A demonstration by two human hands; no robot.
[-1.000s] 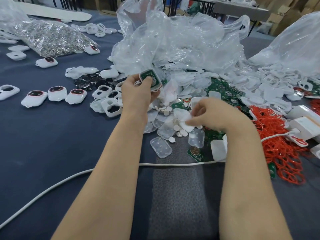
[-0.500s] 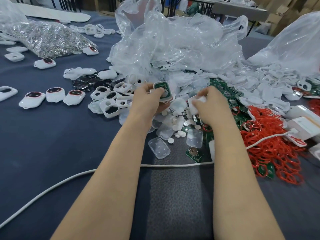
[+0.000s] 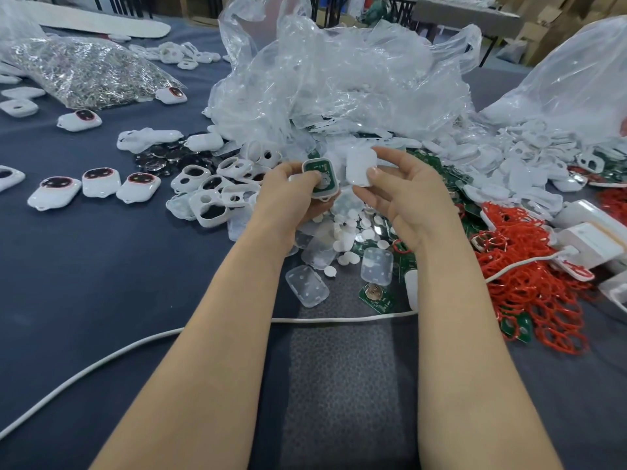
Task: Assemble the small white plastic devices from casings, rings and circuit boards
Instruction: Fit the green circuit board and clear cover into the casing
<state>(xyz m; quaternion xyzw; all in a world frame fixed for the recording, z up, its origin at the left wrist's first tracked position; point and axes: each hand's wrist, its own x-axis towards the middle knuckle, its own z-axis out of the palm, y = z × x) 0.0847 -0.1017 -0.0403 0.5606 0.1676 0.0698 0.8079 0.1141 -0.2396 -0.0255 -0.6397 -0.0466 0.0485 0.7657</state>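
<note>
Left hand point(image 3: 288, 195) pinched white rounded plastic casing with green circuit board seated inside point(image 3: 320, 178), raised above parts pile; right hand point(image 3: 403, 195) gripped plain white plastic cover piece point(image 3: 361, 166) between thumb and fingers, just beside casing, not touching; tangled red plastic rings point(image 3: 529, 266) heaped right on dark blue table cloth point(image 3: 84, 266); finished white devices with dark windows point(image 3: 98, 184) lay left.

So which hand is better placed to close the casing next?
The right hand: it holds the white plastic cover free beside the board-filled casing half, which the left hand only steadies.
</note>
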